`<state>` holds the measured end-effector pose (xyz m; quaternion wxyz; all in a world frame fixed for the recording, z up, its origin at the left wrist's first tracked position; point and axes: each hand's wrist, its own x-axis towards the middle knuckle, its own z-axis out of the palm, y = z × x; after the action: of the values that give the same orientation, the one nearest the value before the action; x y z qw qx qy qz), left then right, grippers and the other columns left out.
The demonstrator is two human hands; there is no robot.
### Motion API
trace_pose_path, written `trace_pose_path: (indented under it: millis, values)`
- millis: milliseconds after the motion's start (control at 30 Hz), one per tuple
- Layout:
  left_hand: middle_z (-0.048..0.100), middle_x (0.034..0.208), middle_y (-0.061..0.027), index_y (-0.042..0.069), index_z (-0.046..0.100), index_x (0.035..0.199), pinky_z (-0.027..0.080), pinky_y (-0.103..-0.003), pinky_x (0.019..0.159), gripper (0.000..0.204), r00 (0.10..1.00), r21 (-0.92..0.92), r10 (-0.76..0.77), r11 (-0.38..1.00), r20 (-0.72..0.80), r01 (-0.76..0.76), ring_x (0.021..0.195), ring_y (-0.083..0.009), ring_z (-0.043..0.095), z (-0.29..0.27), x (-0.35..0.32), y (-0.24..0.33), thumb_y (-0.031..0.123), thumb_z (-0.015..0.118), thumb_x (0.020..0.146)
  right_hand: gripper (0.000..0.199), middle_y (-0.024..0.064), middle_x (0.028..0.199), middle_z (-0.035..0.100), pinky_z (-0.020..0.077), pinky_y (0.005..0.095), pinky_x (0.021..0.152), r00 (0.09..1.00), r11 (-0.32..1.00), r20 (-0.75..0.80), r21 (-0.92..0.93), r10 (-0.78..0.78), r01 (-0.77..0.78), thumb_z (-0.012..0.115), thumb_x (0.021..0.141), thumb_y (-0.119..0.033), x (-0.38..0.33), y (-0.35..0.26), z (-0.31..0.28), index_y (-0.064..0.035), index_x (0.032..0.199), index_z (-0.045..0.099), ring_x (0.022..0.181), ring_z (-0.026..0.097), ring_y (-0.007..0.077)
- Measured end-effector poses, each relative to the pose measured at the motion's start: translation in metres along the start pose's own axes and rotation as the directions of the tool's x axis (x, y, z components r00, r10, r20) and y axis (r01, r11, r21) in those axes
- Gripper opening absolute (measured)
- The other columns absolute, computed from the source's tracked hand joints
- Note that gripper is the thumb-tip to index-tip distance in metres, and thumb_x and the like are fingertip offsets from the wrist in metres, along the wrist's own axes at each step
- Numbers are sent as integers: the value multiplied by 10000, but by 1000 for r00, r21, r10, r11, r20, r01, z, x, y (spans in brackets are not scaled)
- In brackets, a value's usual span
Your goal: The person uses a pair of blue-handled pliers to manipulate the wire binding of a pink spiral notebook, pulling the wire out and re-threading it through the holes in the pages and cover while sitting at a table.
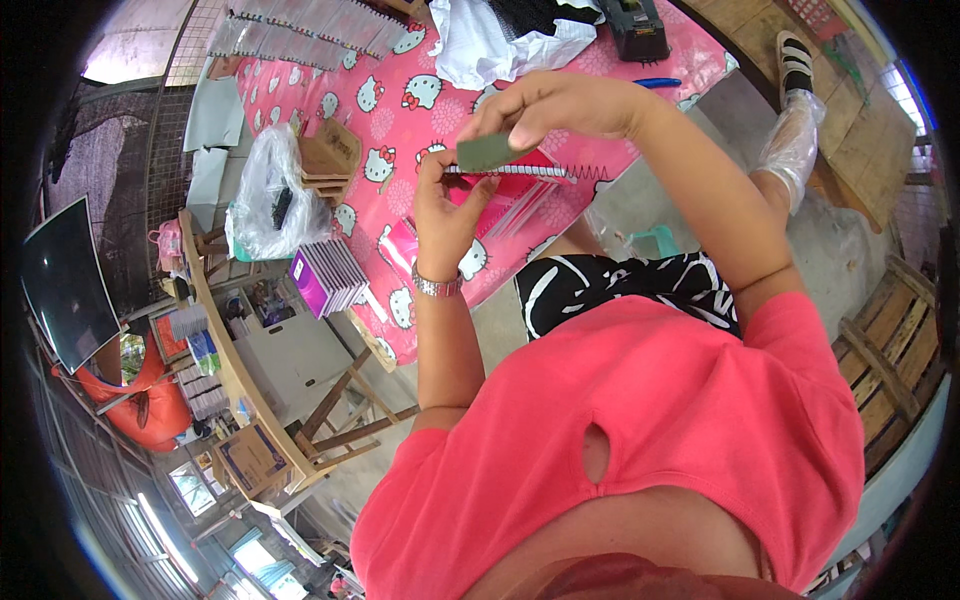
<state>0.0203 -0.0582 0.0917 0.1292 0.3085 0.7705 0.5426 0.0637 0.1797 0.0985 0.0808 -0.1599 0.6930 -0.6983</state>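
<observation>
My left hand [449, 215], with a metal watch at the wrist, grips one end of a pink notebook [490, 205]. Along the notebook's edge runs a dark wire coil [590, 172], whose right end sticks out past the pages. Over that edge, my right hand [560, 108] holds a dark green flat block [487, 152] between thumb and fingers. The block's exact kind does not show. Its lower side is at or just above the coil; whether they touch I cannot tell. Below lies the pink patterned tablecloth [400, 190].
Coil-bound notebooks [305, 35] lie in rows at the far left. A purple-covered stack [328, 278], a clear plastic bag [270, 200] and a cardboard box [330, 150] are at the left. White cloth [480, 50], a black case [636, 30] and a blue pen [657, 83] lie at the far side.
</observation>
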Motion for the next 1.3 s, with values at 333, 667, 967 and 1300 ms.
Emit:
trace_pose_path:
  millis: [333,667,967,1300]
  values:
    - [608,944,-70,-23,541,1091,544,-255,688,215,976,-297,-150,950,-155,99,802,-139,641,-7,-7,2,-18,648,904,462,169,1210,603,471,402,913,867,645,-468,-719,-171,-260,736,803,-346,-35,107,-27,-53,1149,647,1087,588,331]
    - [614,887,-64,-56,582,1109,547,-275,626,205,935,-287,-139,957,-325,43,698,-199,692,4,-21,-9,46,633,938,496,167,1194,576,441,447,946,715,312,-666,-740,-215,-596,678,856,-337,-125,97,-36,-63,1255,572,1117,551,347]
    - [653,907,-94,-65,573,1092,580,-270,668,176,929,-317,-121,948,-351,3,758,-153,671,10,-25,-9,-31,615,925,488,143,1150,561,413,427,969,734,770,-532,-638,-423,-19,692,839,-274,-68,6,94,-82,1278,594,1075,540,312]
    - [694,975,-112,-64,603,1091,547,-246,766,191,912,-307,-6,943,-410,-131,879,-140,675,10,-33,-30,-80,609,901,476,124,1058,569,433,416,853,786,578,-397,-814,-474,-63,717,793,-267,-45,4,118,-78,1219,620,948,553,291]
